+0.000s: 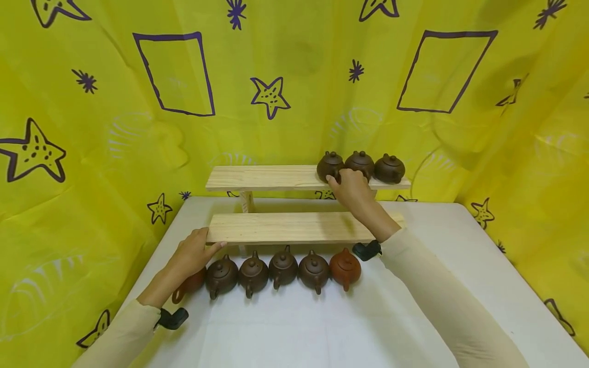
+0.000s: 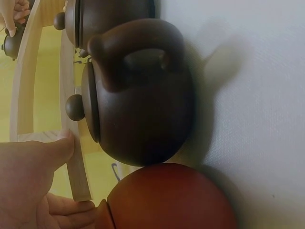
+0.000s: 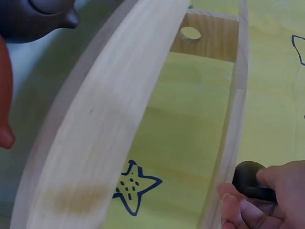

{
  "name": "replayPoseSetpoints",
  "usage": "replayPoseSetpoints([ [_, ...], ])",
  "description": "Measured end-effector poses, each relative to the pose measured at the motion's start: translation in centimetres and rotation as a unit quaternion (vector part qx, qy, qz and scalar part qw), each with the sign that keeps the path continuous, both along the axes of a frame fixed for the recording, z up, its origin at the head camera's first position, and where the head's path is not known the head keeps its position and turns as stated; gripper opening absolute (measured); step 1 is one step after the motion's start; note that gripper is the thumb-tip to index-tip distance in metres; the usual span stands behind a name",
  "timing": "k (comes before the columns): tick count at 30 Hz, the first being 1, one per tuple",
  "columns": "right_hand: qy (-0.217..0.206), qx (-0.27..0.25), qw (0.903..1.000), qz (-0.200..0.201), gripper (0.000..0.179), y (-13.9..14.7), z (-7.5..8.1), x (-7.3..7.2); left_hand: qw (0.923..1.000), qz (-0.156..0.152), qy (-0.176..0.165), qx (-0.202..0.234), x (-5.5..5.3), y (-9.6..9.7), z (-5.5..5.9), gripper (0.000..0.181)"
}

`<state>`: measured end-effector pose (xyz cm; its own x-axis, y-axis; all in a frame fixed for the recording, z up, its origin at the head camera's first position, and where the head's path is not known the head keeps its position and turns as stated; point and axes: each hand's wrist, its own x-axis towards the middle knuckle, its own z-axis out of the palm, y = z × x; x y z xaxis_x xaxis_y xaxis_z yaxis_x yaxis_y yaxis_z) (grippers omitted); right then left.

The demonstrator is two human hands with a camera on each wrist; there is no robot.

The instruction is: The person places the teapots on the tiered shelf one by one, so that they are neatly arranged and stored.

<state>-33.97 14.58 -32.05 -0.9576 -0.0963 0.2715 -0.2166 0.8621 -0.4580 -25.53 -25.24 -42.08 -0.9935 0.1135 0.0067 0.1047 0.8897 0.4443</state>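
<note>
My left hand (image 1: 189, 250) grips the left end of the lower board of a two-tier wooden shelf (image 1: 294, 227), thumb on one side and fingers on the other in the left wrist view. My right hand (image 1: 354, 191) holds the leftmost dark brown teapot (image 1: 329, 164) on the upper board, fingers at its handle, which they mostly hide. Two more dark teapots, a middle one (image 1: 359, 161) and a right one (image 1: 389, 169), stand beside it. Below, on the table, a red-brown teapot (image 1: 195, 282) is partly hidden by my left forearm.
Several dark teapots (image 1: 253, 276) line the white table (image 1: 276, 332) before the shelf, ending at a red-brown teapot (image 1: 345, 269) on the right. Their handles point towards me. A yellow patterned curtain (image 1: 303, 51) hangs behind and at both sides.
</note>
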Motion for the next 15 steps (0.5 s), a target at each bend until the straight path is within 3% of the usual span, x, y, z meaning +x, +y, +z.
replayPoseSetpoints([
  [7,0.017,0.000,0.9993,0.033,0.061,1.2,-1.2,1.9,1.0000,-0.002,0.001,0.002,0.0,0.0,0.1,0.082],
  [15,-0.023,0.036,0.9971,0.063,0.058,3.6,-4.0,7.0,1.0000,-0.001,0.003,0.002,0.0,0.0,0.1,0.081],
])
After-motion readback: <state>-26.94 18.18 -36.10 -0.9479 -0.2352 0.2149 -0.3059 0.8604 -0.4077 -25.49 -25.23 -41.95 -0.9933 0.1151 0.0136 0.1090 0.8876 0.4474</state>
